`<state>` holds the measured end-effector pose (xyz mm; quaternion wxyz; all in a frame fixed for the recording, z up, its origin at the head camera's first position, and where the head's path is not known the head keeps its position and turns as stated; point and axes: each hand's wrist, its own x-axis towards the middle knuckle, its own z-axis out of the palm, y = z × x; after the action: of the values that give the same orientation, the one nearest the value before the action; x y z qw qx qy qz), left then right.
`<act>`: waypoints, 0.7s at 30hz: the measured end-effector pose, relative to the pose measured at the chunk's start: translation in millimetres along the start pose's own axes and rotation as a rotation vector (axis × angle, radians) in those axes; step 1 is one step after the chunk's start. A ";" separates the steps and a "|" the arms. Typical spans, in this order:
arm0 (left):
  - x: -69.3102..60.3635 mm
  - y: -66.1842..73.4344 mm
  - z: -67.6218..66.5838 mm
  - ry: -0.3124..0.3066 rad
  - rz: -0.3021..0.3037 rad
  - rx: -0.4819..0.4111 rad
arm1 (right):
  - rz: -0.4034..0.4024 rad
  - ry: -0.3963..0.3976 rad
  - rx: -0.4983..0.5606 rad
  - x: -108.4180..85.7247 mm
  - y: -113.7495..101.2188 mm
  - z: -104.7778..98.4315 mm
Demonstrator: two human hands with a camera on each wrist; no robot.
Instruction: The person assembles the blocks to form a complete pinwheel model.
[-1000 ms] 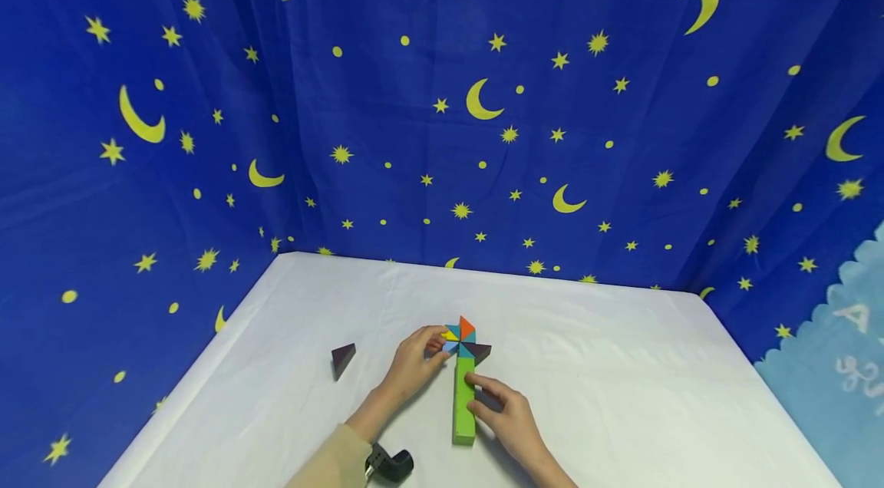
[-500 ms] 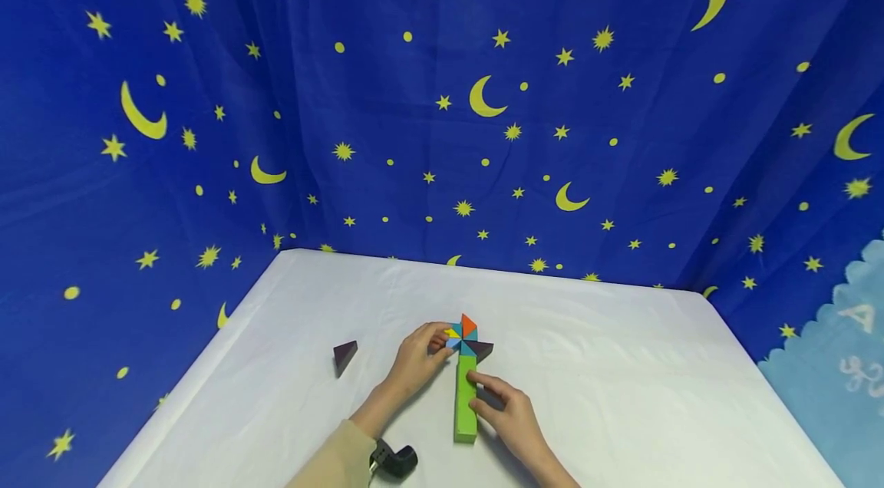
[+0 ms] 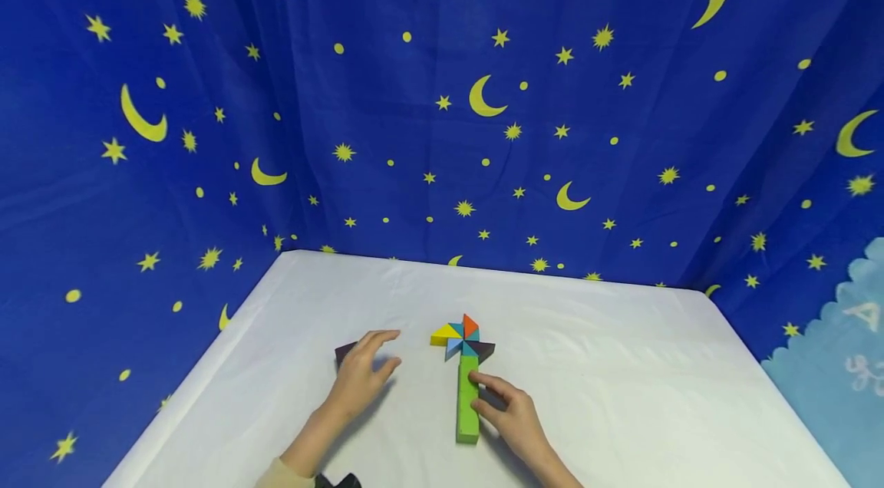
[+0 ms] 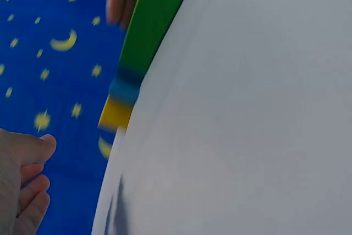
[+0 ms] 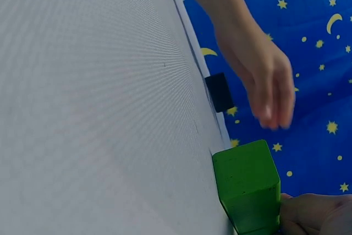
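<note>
A pinwheel of triangular blocks lies on the table, with a yellow block [image 3: 443,334], an orange block [image 3: 469,327], blue blocks [image 3: 453,347] and a dark block [image 3: 481,350]. A long green bar [image 3: 468,403] runs from it toward the near side. My right hand [image 3: 514,415] touches the bar's right side with finger and thumb. Over the table to the left, my left hand [image 3: 362,377] holds nothing, thumb and fingers spread apart. It partly hides a loose dark triangular block [image 3: 343,352], which also shows as a dark block [image 5: 219,92] in the right wrist view.
A white cloth covers the table [image 3: 621,380]. Blue curtains [image 3: 387,89] with yellow moons and stars stand behind and at both sides. A black wrist device [image 3: 338,481] is at the left sleeve.
My left hand has left the pinwheel's left side and moved left toward the loose dark block, uncovering the yellow block. My right hand stays at the green bar.
</note>
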<state>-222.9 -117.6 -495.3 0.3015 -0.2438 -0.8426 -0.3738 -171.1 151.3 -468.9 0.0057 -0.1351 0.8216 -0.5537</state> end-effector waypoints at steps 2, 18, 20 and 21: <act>-8.7 -10.8 -16.4 0.008 -0.046 0.044 | 0.009 -0.003 -0.003 -1.8 -6.5 -0.2; -34.0 -43.4 -51.6 -0.081 -0.359 -0.068 | 0.012 0.010 -0.007 0.6 -4.3 -2.6; -33.5 -44.4 -51.1 -0.079 -0.361 -0.086 | 0.009 0.013 -0.010 1.4 -4.9 -2.7; -33.0 -44.6 -51.1 -0.076 -0.364 -0.092 | 0.007 0.015 -0.010 1.8 -5.2 -2.8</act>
<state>-211.6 -190.3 -512.1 0.1855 -0.1149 -0.8656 -0.4508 -172.2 151.7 -462.9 0.0006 -0.1280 0.8250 -0.5505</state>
